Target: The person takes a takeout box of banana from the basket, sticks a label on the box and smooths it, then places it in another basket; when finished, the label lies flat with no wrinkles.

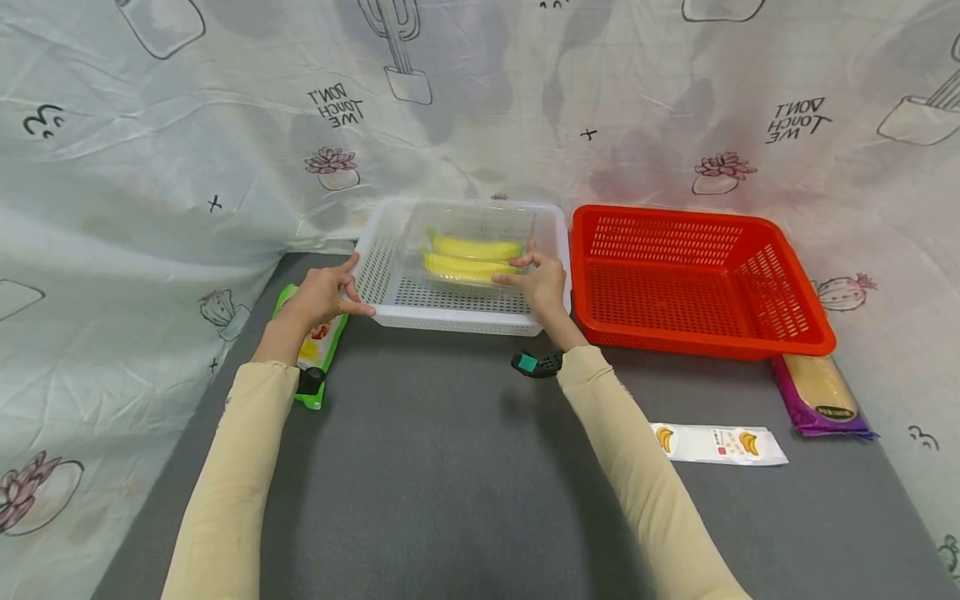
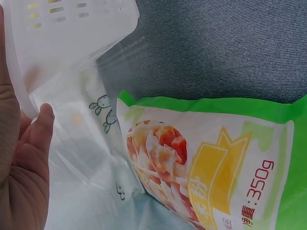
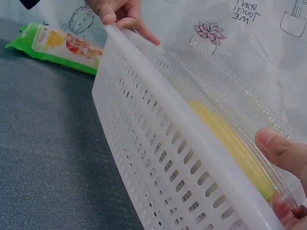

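**Right hand [image 1: 543, 283] at the box's end, left hand [image 1: 321, 296] on the white basket's rim**

The box [image 1: 480, 220], clear plastic with yellow bananas [image 1: 476, 248] inside, lies within the white basket [image 1: 450, 321], toward its far side and right of its middle. Its long axis runs left to right, in line with the basket's long side, so an end, not a long face, points at each hand. The right hand is plainly the nearer: it reaches over the white basket's near-right corner and pinches the box's right end, thumb on top. The left hand grips the white basket's left rim by the near corner, well apart from the box. Whether the box rests fully on the white basket's floor I cannot tell.

The white basket seems to stand flat on a grey table [image 1: 420, 458], backed by a patterned curtain [image 1: 247, 108] behind its far rim. Just beside its right end is the red basket [image 1: 690, 343]. Off its near-left corner, partly under the left forearm, lies a green bag [image 1: 322, 346]. To its right and nearer the person lies a white strip [image 1: 727, 447] printed with bananas, one end meeting the right sleeve [image 1: 637, 467] in view. Farther right, past the red basket's near corner, lies a purple bag [image 1: 821, 392].
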Demonstrator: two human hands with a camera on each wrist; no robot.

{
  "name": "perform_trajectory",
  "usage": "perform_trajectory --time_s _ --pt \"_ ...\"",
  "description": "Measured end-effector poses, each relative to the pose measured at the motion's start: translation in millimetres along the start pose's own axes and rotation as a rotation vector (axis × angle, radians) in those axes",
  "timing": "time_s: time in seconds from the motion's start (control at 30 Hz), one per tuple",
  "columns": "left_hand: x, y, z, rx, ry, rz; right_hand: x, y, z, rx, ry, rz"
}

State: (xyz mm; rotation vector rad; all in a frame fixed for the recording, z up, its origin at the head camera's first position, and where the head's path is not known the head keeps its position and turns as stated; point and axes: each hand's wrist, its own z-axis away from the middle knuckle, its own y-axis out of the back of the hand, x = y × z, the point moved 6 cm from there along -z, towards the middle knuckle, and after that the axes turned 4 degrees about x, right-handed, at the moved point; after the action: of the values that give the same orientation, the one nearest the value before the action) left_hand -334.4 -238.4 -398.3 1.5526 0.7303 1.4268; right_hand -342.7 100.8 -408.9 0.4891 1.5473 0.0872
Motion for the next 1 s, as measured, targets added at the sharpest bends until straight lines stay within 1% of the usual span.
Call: perform_trajectory --time_s 0.27,0.43,0.53,0.77,1.0 --pt "1.9 -0.2 0.9 0.002 -0.001 0.0 -2 7 0.4 -0.006 0.004 0.028" --pt "2.0 0.5 2.0 -0.004 -0.002 0.001 -5 12 1.1 -0.004 0.013 0.027" --pt "2.4 0.9 2.6 0.003 -0.011 0.003 -7 14 2.5 -0.007 0.011 0.023" --pt "3.0 0.5 3.4 0.019 -0.062 0.007 -11 15 10.1 -0.032 -0.044 -0.062" --pt "3.4 1.0 4.0 0.024 -0.05 0.009 -20 22 17.9 -0.029 -0.067 -0.032"
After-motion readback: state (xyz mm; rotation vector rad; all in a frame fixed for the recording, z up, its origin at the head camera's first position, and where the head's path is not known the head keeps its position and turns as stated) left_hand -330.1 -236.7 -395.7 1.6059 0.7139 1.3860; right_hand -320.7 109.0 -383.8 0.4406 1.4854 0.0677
